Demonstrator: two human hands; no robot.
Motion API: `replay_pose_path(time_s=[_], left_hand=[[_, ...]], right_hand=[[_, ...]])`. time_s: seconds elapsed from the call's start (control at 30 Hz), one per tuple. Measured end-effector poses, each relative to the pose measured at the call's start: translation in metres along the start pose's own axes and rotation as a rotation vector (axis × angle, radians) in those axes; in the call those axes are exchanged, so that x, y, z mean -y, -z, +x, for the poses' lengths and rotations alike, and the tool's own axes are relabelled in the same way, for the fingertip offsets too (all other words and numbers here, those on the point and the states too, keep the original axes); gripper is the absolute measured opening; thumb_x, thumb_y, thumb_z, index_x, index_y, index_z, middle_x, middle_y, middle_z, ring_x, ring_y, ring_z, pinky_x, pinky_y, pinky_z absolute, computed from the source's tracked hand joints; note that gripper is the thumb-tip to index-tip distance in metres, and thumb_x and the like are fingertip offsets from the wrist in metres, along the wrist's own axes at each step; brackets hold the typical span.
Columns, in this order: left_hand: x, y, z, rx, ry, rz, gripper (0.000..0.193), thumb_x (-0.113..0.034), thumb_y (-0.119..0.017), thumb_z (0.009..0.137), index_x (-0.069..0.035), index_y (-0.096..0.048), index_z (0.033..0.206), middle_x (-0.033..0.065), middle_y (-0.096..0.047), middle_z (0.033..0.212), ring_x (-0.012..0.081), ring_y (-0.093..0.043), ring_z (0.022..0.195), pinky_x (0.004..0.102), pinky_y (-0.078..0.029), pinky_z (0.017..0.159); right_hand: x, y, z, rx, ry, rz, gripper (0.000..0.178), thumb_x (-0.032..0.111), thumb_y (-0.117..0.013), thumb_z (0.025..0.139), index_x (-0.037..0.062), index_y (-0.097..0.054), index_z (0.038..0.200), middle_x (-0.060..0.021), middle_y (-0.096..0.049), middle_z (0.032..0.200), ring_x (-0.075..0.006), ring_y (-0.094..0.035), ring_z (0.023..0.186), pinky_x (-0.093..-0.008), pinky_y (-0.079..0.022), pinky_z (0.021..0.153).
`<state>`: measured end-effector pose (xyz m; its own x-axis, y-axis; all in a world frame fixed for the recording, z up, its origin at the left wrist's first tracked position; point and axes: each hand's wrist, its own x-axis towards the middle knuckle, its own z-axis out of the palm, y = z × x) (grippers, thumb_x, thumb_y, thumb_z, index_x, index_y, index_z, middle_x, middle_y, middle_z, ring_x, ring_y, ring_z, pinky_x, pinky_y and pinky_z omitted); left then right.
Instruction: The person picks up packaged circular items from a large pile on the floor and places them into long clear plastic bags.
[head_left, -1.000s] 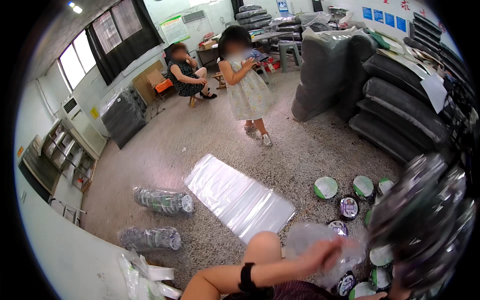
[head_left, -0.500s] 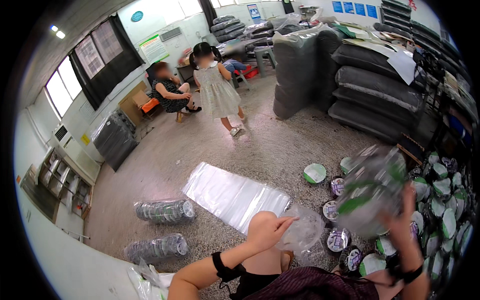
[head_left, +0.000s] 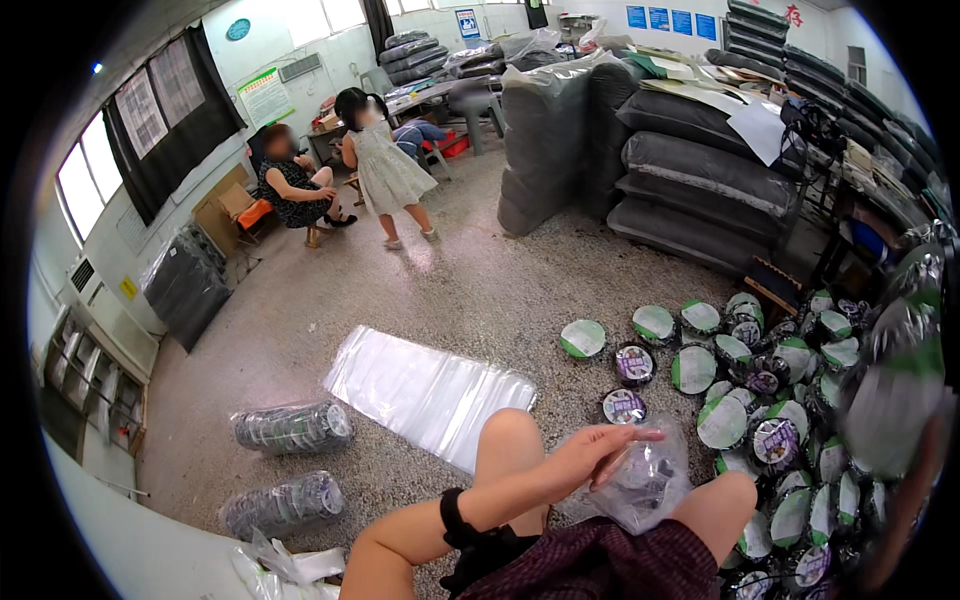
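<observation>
- Speckled floor point(head_left: 460, 290) carries clear plastic sleeves point(head_left: 430, 390).
- Right of sleeves, clear bag point(head_left: 655, 485) droops lengthwise toward lap point(head_left: 610, 555); left hand point(head_left: 595, 460) touches it, fingers together.
- Right hand point(head_left: 925, 460) has moved farther right; fingers blurred, cannot tell.

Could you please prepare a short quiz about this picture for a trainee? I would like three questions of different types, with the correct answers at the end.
1. Multiple choice: which of these does the left hand touch?
A. a stool
B. a clear plastic bag
C. a dark curtain
2. True or false: the two wrapped stacks lie to the left of the flat clear plastic.
3. Fill in the blank: the band on the left forearm is coloured ____.

Key: 1. B; 2. True; 3. black.
</observation>
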<state>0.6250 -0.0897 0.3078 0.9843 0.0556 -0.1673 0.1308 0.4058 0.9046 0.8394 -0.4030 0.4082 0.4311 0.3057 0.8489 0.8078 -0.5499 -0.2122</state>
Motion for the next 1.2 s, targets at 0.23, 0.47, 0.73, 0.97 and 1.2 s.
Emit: replay_pose_path(time_s=[0.23, 0.47, 0.73, 0.97, 1.2], left_hand=[[0.015, 0.023, -0.054, -0.224, -0.544, 0.882, 0.028, -0.028, -0.055, 0.092, -0.014, -0.065, 0.115, -0.0020, -0.062, 0.066, 0.0087, -0.051, 0.051, 0.0248, -0.041, 0.049], [0.055, -0.043, -0.062, 0.263, -0.233, 1.435, 0.026, -0.029, -0.056, 0.089, -0.010, -0.063, 0.107, 0.0107, -0.063, 0.074, 0.0294, -0.060, 0.063, 0.0380, -0.047, 0.060], [0.082, -0.059, 0.009, -0.092, -0.347, 0.123, 0.026, -0.018, -0.044, 0.098, -0.002, -0.062, 0.108, -0.0022, -0.056, 0.073, 0.0043, -0.044, 0.062, 0.0211, -0.041, 0.058], [0.065, -0.143, -0.053, 0.769, -0.163, -0.076, 0.027, -0.022, -0.048, 0.095, -0.001, -0.065, 0.100, 0.0123, -0.060, 0.073, 0.0212, -0.055, 0.062, 0.0351, -0.042, 0.058], [0.102, -0.090, -0.010, 0.147, -0.107, 0.082, 0.035, -0.014, -0.043, 0.090, -0.006, -0.052, 0.123, 0.0083, -0.058, 0.104, 0.0149, -0.058, 0.086, 0.0314, -0.047, 0.077]], right_hand=[[0.166, -0.103, -0.137, 0.915, 0.025, 0.734, 0.062, 0.020, -0.080, 0.057, -0.0015, -0.053, 0.108, -0.0201, -0.045, 0.124, -0.0337, -0.049, 0.113, -0.0411, -0.043, 0.092], [0.120, -0.182, -0.264, 0.709, -0.764, 0.871, 0.065, 0.024, -0.074, 0.073, -0.0025, -0.044, 0.124, -0.0196, -0.044, 0.132, -0.0346, -0.045, 0.120, -0.0445, -0.038, 0.099], [0.074, -0.236, -0.246, 0.904, 0.084, 0.199, 0.063, 0.024, -0.081, 0.061, -0.0042, -0.053, 0.111, -0.0235, -0.038, 0.135, -0.0398, -0.036, 0.125, -0.0470, -0.033, 0.103], [0.086, -0.290, -0.244, 1.828, 0.348, 0.063, 0.057, 0.028, -0.066, 0.074, -0.0057, -0.053, 0.118, -0.0271, -0.051, 0.118, -0.0371, -0.051, 0.112, -0.0451, -0.045, 0.092], [0.084, -0.209, -0.271, 1.433, 0.528, 0.113, 0.041, 0.024, -0.047, 0.087, -0.0028, -0.058, 0.115, -0.0226, -0.061, 0.103, -0.0369, -0.058, 0.100, -0.0457, -0.047, 0.086]])
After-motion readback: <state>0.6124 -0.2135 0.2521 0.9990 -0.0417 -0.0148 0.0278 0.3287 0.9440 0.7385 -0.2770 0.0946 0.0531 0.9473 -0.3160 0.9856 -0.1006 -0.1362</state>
